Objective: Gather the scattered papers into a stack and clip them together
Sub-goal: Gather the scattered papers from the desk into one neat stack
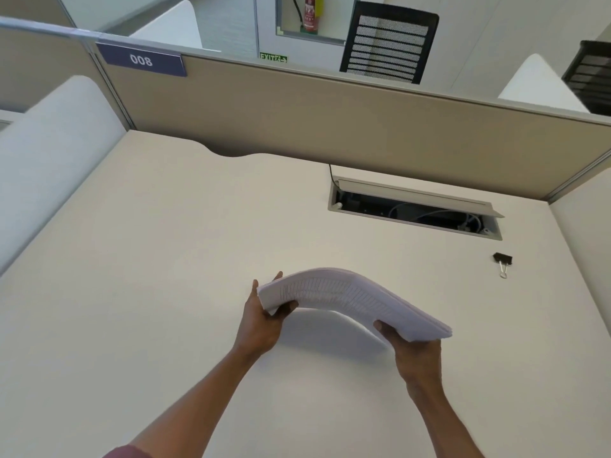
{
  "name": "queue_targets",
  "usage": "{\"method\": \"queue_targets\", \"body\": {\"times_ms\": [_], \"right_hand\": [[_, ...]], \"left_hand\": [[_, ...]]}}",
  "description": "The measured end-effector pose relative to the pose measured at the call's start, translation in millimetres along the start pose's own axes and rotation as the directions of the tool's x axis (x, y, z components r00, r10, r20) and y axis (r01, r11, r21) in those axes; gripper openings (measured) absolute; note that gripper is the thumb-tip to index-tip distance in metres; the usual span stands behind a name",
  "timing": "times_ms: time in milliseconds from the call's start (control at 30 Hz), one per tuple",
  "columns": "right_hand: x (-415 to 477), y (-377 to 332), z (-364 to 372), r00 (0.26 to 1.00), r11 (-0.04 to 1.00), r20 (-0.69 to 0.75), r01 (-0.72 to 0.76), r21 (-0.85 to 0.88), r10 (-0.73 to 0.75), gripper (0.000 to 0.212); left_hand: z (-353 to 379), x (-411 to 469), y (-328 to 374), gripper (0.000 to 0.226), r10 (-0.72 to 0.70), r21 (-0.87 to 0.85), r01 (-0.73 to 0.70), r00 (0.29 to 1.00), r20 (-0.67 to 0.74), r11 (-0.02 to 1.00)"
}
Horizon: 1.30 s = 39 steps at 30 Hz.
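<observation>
Paper stack (pixel 350 297): gathered into one thick pile, held up off the desk (pixel 165 259) by both hands, one at each short end. It bows upward in the middle, ends drooping lower. Printed lines show on the top sheet (text too small to read).
Left hand (pixel 264 320): grips the stack's left end, thumb under the near edge, fingertips (pixel 277 276) poking up behind the far edge. Closed on the paper.
Right hand (pixel 415 353): grips the right end from below, thumb at the near edge, the rest of the fingers hidden under the sheets. Closed on the paper.
Binder clip (pixel 502 261): black with silver wire handles, lying on the desk to the right of the stack, well apart from it and from both hands, near the cable tray.
Cable tray (pixel 413 206): recessed slot in the desk, lid tipped open, wires visible inside.
Partition (pixel 330 120): beige panel along the desk's far edge, blue tag reading 008 (pixel 141 60) at its top left.
Behind partition: black mesh chair (pixel 386 41), red fire extinguisher (pixel 310 11) in a wall niche.
</observation>
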State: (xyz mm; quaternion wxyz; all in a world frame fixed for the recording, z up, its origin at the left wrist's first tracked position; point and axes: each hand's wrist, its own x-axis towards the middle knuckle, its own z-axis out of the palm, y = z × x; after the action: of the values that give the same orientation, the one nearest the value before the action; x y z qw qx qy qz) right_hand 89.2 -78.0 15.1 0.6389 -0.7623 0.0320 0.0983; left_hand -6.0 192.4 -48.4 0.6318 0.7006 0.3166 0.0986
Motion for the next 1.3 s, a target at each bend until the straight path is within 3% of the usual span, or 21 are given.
{"method": "queue_targets", "body": {"times_ms": [133, 333, 467, 667, 767, 833, 967, 1067, 1200, 1300], "right_hand": [[-2.5, 3.7, 4.1, 1.000, 1.000, 0.011, -0.016, -0.013, 0.016, 0.042], [-2.3, -0.9, 5.0, 0.998, 0.999, -0.046, -0.040, 0.018, 0.041, 0.045], [-3.8, 6.4, 8.7, 0.995, 0.996, -0.045, -0.085, 0.022, 0.086, 0.043], [0.6, 2.4, 1.3, 0.991, 0.991, 0.014, -0.130, 0.016, 0.130, 0.039], [-2.1, -2.2, -3.7, 0.977, 0.980, 0.127, -0.182, 0.083, 0.171, 0.045], [-7.4, 0.6, -3.1, 0.954, 0.948, 0.196, -0.262, 0.181, 0.227, 0.050], [-26.0, 10.5, 9.5, 0.902, 0.847, 0.214, -0.427, 0.315, 0.375, 0.055], [-47.2, 17.9, 23.8, 0.860, 0.779, 0.209, -0.510, 0.363, 0.466, 0.055], [-79.3, 25.6, 43.4, 0.828, 0.709, 0.183, -0.552, 0.439, 0.531, 0.070], [-93.9, 30.1, 50.7, 0.829, 0.685, 0.161, -0.537, 0.493, 0.535, 0.074]], "left_hand": [[4.6, -1.4, 0.4, 0.041, 0.018, 0.008, -0.017, 0.999, -0.042, 1.000], [6.4, 3.0, 0.2, 0.046, 0.103, 0.242, -0.089, 0.993, -0.049, 0.966], [5.0, -2.4, 2.7, 0.051, 0.035, 0.218, -0.027, 0.999, -0.033, 0.976], [-3.7, -1.7, 35.0, 0.026, -0.150, 0.225, 0.155, 0.988, -0.037, 0.962], [-20.9, 0.9, 55.6, 0.014, -0.187, 0.045, 0.184, 0.981, 0.054, 0.982], [-28.8, 2.3, 64.6, 0.024, -0.244, -0.144, 0.261, 0.962, 0.126, 0.954], [-20.0, -2.0, 70.0, 0.035, -0.426, -0.427, 0.410, 0.903, 0.062, 0.806], [1.6, -16.1, 65.6, 0.018, -0.504, -0.621, 0.399, 0.864, 0.008, 0.675], [32.3, -29.9, 65.4, 0.021, -0.487, -0.678, 0.323, 0.871, -0.059, 0.660], [39.8, -29.3, 65.8, 0.026, -0.439, -0.592, 0.277, 0.886, -0.146, 0.756]]}}
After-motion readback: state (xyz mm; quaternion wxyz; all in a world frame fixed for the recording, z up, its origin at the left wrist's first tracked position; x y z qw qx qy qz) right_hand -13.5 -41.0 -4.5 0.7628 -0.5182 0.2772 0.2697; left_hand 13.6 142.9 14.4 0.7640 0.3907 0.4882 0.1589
